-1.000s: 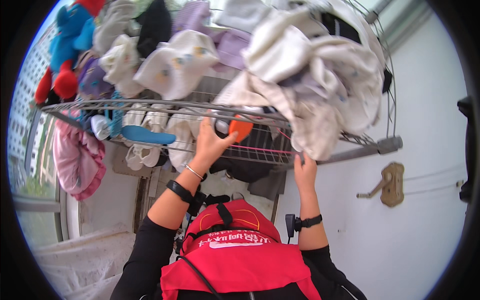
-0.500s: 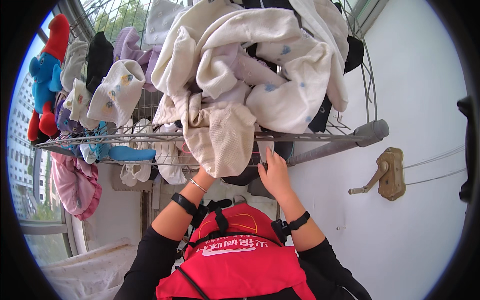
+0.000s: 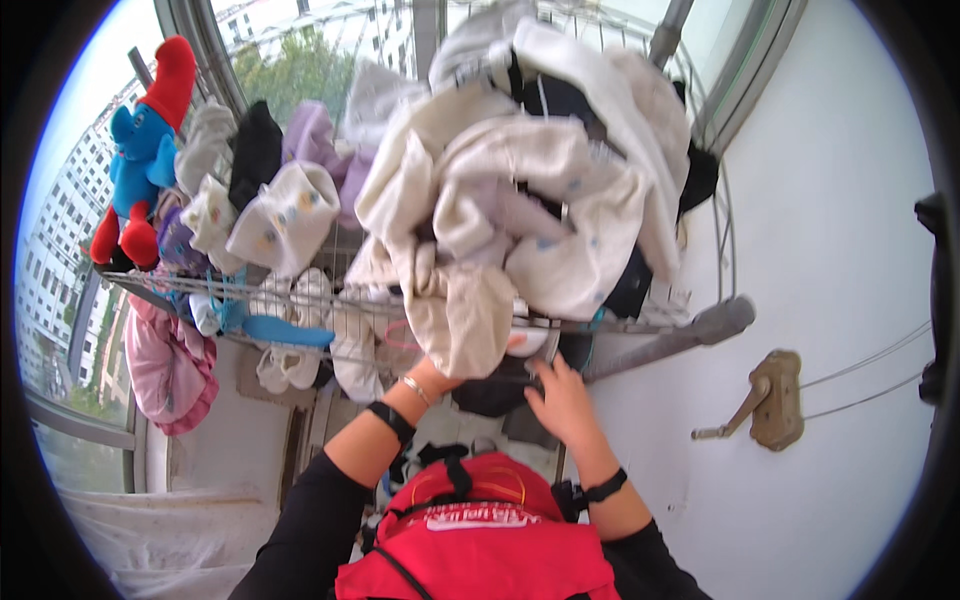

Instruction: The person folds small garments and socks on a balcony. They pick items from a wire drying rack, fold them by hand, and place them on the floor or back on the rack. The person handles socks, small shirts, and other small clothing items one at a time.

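A heap of white and cream garments [image 3: 575,255] with small blue patches lies on a wire drying rack [image 3: 640,328]. From its front hangs a beige cloth [image 3: 465,320], over the rack's near edge. My left hand [image 3: 440,380] reaches up behind the lower end of this cloth, so its fingers are hidden. To its right, my right hand [image 3: 563,402] is raised at the rack's front bar, thumb apart from the fingers and nothing seen in it. Just above those fingertips is a white item with an orange patch [image 3: 525,340]. Below the cloth hangs something black [image 3: 490,396].
Socks [image 3: 285,215] and a blue plush elephant [image 3: 142,165] line the rack's left side. Pink clothing [image 3: 170,370] hangs under it, near small white shoes [image 3: 285,368]. A thick grey pole [image 3: 690,335] juts out at right. A hand crank [image 3: 775,400] is fixed to the white wall.
The view has tilted up, showing more window, and the rack sits lower in it. My right fingers have shifted slightly at the bar. The orange-patched white item now shows beside the beige cloth.
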